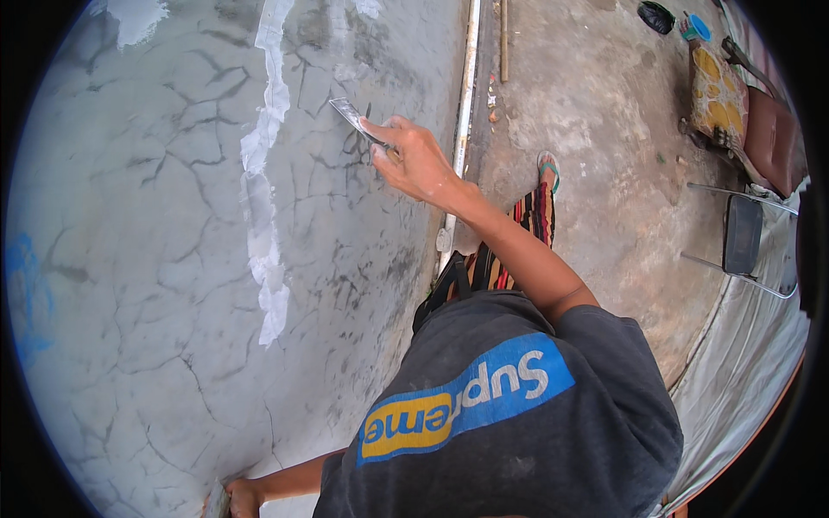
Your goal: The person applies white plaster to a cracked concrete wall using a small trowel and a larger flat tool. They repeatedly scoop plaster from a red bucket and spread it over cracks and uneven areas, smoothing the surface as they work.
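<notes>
My right hand grips a metal putty knife, its blade reaching toward the cracked grey wall. A pale, ragged vertical strip of filler runs down the wall to the left of the blade, with lighter patches near the top. Low at the bottom edge, my left hand is closed on a grey flat object beside the wall, only partly visible.
A white pipe and a thin stick lie along the wall's foot. My sandalled foot is on the concrete floor. At right are cushioned seats, a folded metal chair, a black bag, a blue tub and a sheet.
</notes>
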Tool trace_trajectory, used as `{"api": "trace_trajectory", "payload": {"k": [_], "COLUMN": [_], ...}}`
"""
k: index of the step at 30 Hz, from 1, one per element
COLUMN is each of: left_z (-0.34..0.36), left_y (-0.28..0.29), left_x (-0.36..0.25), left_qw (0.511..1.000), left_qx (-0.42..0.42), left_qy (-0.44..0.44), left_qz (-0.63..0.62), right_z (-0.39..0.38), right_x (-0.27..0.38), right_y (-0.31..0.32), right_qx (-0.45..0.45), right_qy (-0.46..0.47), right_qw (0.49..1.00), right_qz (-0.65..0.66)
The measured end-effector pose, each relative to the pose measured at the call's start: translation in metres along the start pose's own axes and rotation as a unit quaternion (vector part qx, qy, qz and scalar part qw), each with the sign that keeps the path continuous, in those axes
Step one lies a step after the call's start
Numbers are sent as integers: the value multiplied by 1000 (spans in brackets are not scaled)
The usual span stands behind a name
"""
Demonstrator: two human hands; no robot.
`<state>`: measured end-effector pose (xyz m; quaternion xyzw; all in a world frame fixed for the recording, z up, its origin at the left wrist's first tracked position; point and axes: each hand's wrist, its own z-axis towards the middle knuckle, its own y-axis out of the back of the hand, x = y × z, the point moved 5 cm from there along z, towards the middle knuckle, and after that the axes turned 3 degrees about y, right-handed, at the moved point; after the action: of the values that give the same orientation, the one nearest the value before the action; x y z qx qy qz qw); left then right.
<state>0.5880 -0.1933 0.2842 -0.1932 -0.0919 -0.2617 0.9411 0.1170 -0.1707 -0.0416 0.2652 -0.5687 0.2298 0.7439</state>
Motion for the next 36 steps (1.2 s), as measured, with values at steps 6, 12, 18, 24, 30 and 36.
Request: {"api": "trace_trajectory", "payload": {"k": [6, 12, 18, 24, 30, 36], "left_z": [2, 0, 3, 5, 5, 7], "left_y": [-1, 1, 0, -3, 3, -4], "left_x": [3, 6, 2, 3, 7, 5], "left_qw": [1000, 1000, 1000, 999, 999, 999], "left_qx": [-3, 7, 1, 6, 9, 3], "left_qy": [10, 19, 17, 21, 26, 28], "left_qz": [-13, -10, -19, -27, -21, -32], "right_z": [42, 22, 29, 11, 26, 13], "right_x": [-3, -2, -48, -51, -56, -52], "right_y": [36, 26, 24, -7, 31, -19], "right_qx": [31, 114, -26, -8, 13, -64], "right_qy": [-70, -66, -46, 2, 17, 8], "right_qw": [997, 991, 998, 999, 1000, 997], "right_qz": [29, 0, 46, 44, -8, 50]}}
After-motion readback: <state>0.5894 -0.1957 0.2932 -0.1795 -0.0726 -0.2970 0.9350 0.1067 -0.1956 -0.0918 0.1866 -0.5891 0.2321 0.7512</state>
